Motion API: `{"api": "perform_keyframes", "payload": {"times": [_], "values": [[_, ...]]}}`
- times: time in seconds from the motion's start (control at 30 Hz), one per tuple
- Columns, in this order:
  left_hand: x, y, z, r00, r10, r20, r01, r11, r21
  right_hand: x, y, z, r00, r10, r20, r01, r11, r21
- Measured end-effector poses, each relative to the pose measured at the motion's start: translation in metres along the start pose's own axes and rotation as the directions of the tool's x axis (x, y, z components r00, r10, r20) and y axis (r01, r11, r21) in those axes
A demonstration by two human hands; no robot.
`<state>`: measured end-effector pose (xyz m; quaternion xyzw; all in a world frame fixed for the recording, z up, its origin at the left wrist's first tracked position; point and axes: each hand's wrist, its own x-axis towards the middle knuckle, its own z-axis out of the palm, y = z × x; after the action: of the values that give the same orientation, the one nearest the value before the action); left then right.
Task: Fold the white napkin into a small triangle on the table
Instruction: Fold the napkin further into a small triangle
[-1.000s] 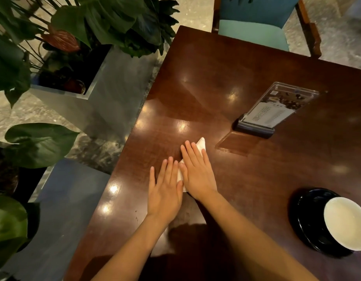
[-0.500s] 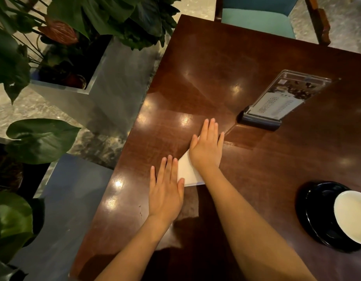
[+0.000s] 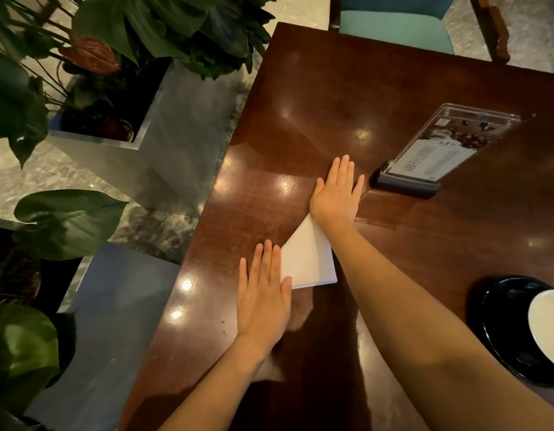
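Observation:
The white napkin [image 3: 307,259] lies flat on the dark wooden table [image 3: 331,98], folded into a triangle with its point toward the far side. My left hand [image 3: 265,297] rests palm down, fingers straight, with its fingertips and thumb on the napkin's left edge. My right hand [image 3: 336,194] lies flat, fingers together, past the napkin's far tip, its wrist over that tip. Neither hand grips anything. The tip itself is hidden under my right wrist.
An acrylic menu stand [image 3: 425,157] sits just right of my right hand. A black saucer [image 3: 499,325] with a white cup [image 3: 549,328] is at the right edge. Planters with large leaves [image 3: 107,119] line the table's left side; a teal chair [image 3: 397,26] stands at the far end.
My right hand has slid away from me along the napkin, from covering it to beyond its far tip, uncovering the white triangle. My left hand has stayed at the left edge.

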<state>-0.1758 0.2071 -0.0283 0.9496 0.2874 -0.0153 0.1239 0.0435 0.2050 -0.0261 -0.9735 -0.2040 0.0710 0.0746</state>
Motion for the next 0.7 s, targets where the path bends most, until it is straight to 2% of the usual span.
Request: {"api": "perform_keyframes", "payload": {"times": [0.17,0.23,0.3,0.37,0.43,0.53,0.7], "values": [[0.001,0.001,0.0,1.0,-0.011,0.007,0.011,1.0,0.01,0.013,0.009,-0.017,1.0,-0.022,-0.004,0.022,1.0,0.003],[0.001,0.002,0.0,1.0,-0.01,0.004,0.01,1.0,0.009,-0.005,0.007,-0.029,0.992,-0.098,-0.084,0.103,0.993,0.058],[0.002,0.002,0.001,1.0,-0.004,-0.002,0.004,1.0,-0.003,-0.047,-0.001,-0.034,0.961,-0.238,-0.143,0.258,0.956,0.137],[0.001,0.001,0.004,1.0,0.004,-0.001,-0.004,1.0,-0.01,-0.095,-0.005,-0.025,0.915,-0.401,-0.048,0.402,0.891,0.21],[0.001,-0.001,0.006,1.0,0.016,-0.01,-0.017,1.0,-0.006,-0.122,0.001,-0.006,0.876,-0.477,0.074,0.458,0.87,0.184],[0.001,-0.004,0.003,0.998,0.057,-0.007,-0.057,0.998,-0.025,-0.117,0.017,0.009,0.864,-0.498,0.07,0.498,0.867,0.028],[-0.007,-0.022,-0.002,0.993,0.119,-0.002,-0.119,0.993,0.001,-0.102,0.027,0.006,0.85,-0.519,0.091,0.521,0.854,0.006]]}}
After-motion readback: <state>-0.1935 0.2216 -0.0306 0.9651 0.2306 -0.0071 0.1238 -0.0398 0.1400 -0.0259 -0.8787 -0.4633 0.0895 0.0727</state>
